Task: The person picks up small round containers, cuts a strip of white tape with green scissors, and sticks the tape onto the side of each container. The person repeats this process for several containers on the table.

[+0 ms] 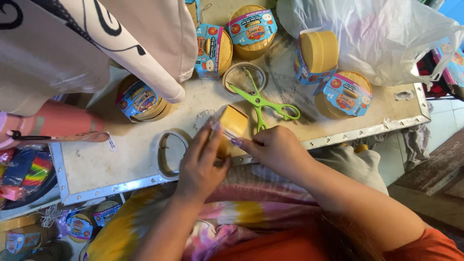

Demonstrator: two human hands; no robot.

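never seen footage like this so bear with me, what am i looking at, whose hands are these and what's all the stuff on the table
This is one picture from a camera worn on a person's head, looking down at their own two bare hands. The left hand and right hand together hold a small yellow round container over a worn white table. On the table lie green scissors, two rolls of tape and several yellow tubs with blue labels. A white plastic bag sits at the far right, and a pink bottle at the left.
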